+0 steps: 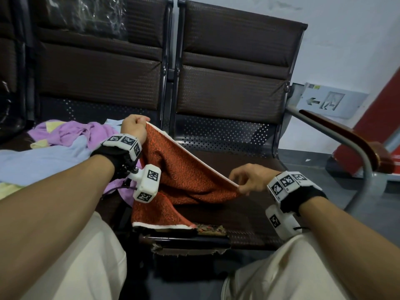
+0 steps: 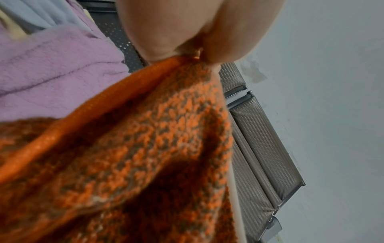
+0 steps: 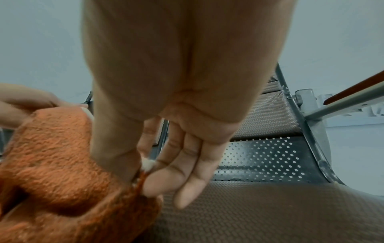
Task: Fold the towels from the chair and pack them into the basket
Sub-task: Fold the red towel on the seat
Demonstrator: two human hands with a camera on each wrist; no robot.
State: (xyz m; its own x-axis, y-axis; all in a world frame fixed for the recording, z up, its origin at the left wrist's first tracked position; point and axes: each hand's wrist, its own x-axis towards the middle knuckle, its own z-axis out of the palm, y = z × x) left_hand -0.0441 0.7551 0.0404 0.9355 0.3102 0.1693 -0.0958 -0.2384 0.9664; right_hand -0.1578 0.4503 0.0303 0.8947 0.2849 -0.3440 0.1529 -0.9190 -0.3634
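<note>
An orange towel (image 1: 184, 176) with a white hem hangs stretched between my hands above the right-hand chair seat (image 1: 244, 213). My left hand (image 1: 135, 126) grips its far corner in a fist, raised near the gap between the two chairs. My right hand (image 1: 244, 180) pinches the near corner between thumb and forefinger, lower and closer to me, the other fingers spread. The towel's lower edge drapes onto the seat front. In the left wrist view the orange towel (image 2: 145, 148) fills the frame below my left hand (image 2: 197, 55). The right wrist view shows my right hand (image 3: 145, 167) pinching the orange towel (image 3: 62, 164). No basket is in view.
A heap of purple (image 1: 71, 131), light blue (image 1: 43, 161) and pale yellow (image 1: 41, 144) towels lies on the left chair seat. A metal armrest with a wooden top (image 1: 350, 137) bounds the right chair. My knees in cream trousers (image 1: 75, 267) frame the torn seat front.
</note>
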